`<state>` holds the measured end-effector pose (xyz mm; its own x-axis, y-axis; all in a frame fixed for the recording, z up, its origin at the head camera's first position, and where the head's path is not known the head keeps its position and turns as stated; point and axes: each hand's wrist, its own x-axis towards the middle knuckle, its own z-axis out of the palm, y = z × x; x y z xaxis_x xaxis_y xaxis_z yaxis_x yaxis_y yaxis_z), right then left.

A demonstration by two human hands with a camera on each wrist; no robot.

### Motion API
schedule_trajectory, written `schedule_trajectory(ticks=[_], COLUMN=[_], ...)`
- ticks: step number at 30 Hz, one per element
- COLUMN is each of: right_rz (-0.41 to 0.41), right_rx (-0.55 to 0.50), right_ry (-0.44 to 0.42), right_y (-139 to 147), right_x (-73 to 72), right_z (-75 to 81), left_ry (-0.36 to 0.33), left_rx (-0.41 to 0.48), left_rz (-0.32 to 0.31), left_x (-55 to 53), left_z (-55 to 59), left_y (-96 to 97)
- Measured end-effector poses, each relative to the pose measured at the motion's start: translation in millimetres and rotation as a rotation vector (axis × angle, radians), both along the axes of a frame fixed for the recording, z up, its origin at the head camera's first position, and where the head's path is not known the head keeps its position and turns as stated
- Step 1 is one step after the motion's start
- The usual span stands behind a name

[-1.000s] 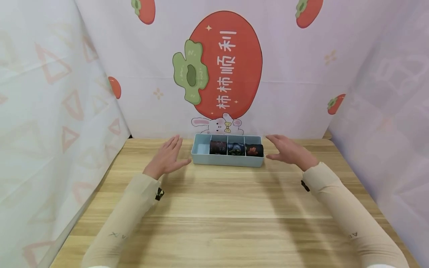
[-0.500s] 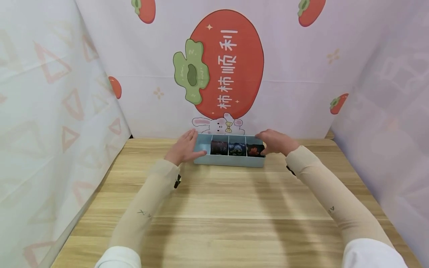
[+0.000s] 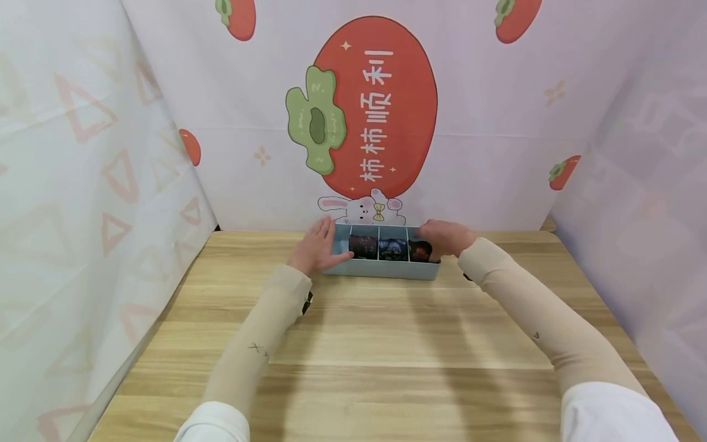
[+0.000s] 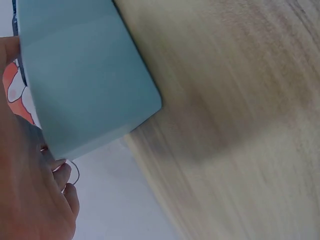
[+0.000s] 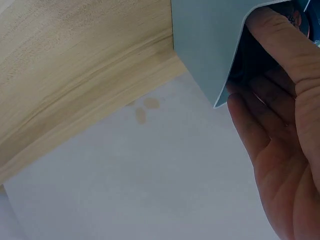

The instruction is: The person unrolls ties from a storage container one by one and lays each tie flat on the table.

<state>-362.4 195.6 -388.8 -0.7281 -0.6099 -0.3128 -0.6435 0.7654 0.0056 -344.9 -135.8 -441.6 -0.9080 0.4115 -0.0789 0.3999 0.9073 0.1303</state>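
Note:
A light blue divided box (image 3: 381, 269) stands at the back of the table. Three dark patterned cloth rolls sit in it: a brownish roll (image 3: 363, 246), a blue-patterned roll (image 3: 393, 248) and a roll with a red flower (image 3: 421, 250) at the right end. My left hand (image 3: 313, 248) spans the box's left end, fingers fairly straight, thumb over the near rim. The left wrist view shows its fingertips around the far corner of the box wall (image 4: 90, 75). My right hand (image 3: 446, 237) reaches into the rightmost compartment, thumb and fingers pinching the red-flower roll, which they partly cover.
The wooden table (image 3: 359, 325) stretches in front of the box. Right behind it hangs a white cloth backdrop (image 3: 486, 178) printed with fruit and a rabbit. A white cloth (image 3: 99, 245) borders the left side, another the right side.
Both hands have moved inward, from beside the box to its two ends. The right fingers have gone into the right compartment and taken hold of the red-flower roll.

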Motion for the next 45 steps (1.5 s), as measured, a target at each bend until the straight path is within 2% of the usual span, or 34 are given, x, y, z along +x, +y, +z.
schedule_trajectory(ticks=[10,19,25,35,45], right_rz=[-0.051,-0.089,-0.082,-0.07,-0.053], right_rx=[-0.01,-0.004,-0.034,-0.082,-0.098], right_ry=[-0.011,-0.037,-0.036,-0.059,-0.038], right_y=[-7,-8,-4,-3,-2], right_x=[-6.1,-9.9,-13.8,-17.9,-23.0], right_z=[-12.5,-23.0,-28.5,-27.4,-29.9], left_ry=[0.083,0.106,0.105,0.101,0.096], left_rx=[0.049,0.052,0.052,0.026,0.028], left_rz=[0.026,0.04,0.05,0.076,0.08], left_x=[-2.6,-1.3,0.7,1.5,3.2], left_z=[-19.0,-26.8,-27.0,-25.5,-22.9], left_y=[0.9,4.4,5.8,5.8,7.5])
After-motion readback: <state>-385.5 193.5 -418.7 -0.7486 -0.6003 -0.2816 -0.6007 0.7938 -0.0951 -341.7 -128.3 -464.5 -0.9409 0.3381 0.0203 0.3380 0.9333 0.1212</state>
